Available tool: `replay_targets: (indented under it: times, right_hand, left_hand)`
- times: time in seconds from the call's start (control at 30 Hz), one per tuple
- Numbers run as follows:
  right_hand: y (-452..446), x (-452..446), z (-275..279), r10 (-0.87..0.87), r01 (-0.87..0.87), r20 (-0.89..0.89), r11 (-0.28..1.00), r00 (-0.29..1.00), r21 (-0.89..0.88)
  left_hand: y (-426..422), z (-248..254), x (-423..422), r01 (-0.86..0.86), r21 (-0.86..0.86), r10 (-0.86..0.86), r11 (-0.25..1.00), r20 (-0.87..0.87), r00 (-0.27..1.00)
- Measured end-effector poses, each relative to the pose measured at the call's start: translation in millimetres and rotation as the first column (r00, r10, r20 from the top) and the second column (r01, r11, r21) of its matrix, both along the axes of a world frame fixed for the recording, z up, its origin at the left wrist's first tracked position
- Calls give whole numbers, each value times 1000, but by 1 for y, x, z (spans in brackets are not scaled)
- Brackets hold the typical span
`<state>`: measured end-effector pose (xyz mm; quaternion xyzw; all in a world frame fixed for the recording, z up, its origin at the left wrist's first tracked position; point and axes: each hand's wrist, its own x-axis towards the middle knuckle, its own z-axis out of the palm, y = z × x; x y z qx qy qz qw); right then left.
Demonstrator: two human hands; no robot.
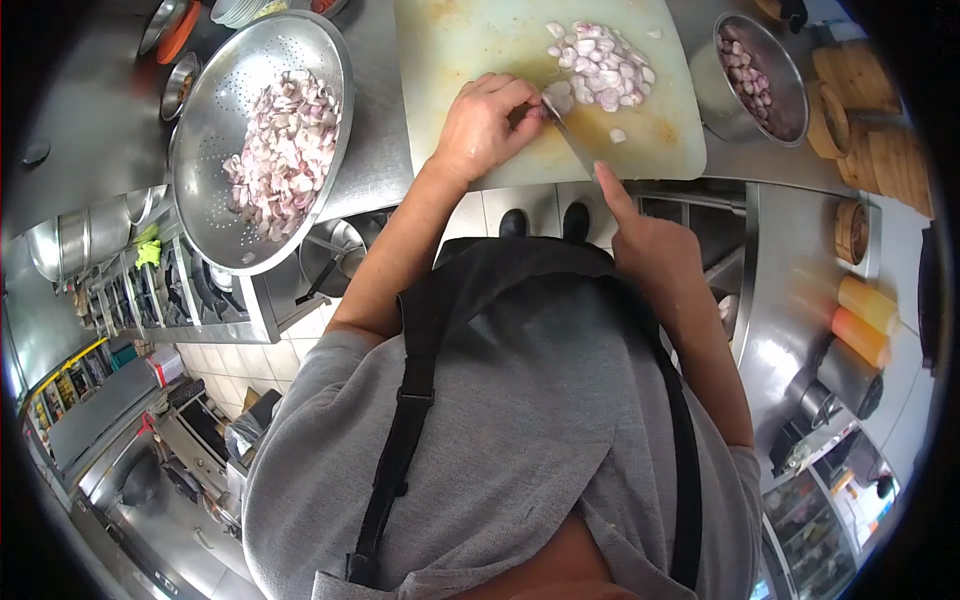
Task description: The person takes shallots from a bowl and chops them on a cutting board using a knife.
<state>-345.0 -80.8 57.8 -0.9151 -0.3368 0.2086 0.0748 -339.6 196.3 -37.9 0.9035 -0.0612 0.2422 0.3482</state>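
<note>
Head view. I read the cutting board [450, 50] on the metal counter [372, 150], in front of the person's body. The left hand [490, 125] rests over the board with its fingers curled. Its thumb and index finger meet close to the knife tip; I cannot tell whether a piece is clamped between them. The right hand [650, 240] is closed around the handle of the knife [572, 138], with the index finger extended along the back of the blade. The handle is mostly hidden by the palm. The blade slants across the near part of the board, its tip just beside the left fingertips.

Shallots [605, 70], peeled and pale pink, lie in a pile on the board, beyond the blade and toward its right side. One loose piece [618, 135] lies just below the pile.

To the left of the board, a large perforated colander [205, 130] holds more pale pieces [285, 150]. To the right, a metal bowl [715, 85] contains darker, reddish shallots [748, 82]. Farther right I note a yellow bottle [868, 304] beside an orange bottle [860, 337].
</note>
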Motion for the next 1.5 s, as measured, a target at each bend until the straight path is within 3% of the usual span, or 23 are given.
replay_targets:
  times: [0.13,0.23,0.37,0.47,0.53,0.67,1.17,1.5]
  right_hand:
    - [6,1,15,-33,29,-52,996,998,-83]
    - [2,-2,15,-18,17,-32,1000,999,-22]
    - [3,3,6,-12,5,-83,997,996,-76]
    - [-3,-2,4,-16,13,46,999,999,51]
    - [3,2,7,-21,19,-87,999,996,-27]
    - [5,4,18,-23,15,-96,997,995,-80]
    - [-12,-7,24,-23,26,-45,998,999,56]
    - [-5,-4,19,-22,19,-62,999,998,-42]
  left_hand:
    - [2,0,-2,14,-28,-14,1000,-22,1000]
    - [1,-1,0,16,-32,-17,999,-30,999]
    - [2,2,0,5,-20,-5,1000,-24,1000]
    - [1,0,0,14,-22,-14,1000,-27,1000]
    - [0,-2,0,15,-21,-15,1000,-3,1000]
    - [1,0,-3,-1,-11,1,1000,-15,1000]
    - [1,0,-1,7,-25,-7,1000,3,1000]
    - [0,-4,0,-9,-37,8,999,-11,1000]
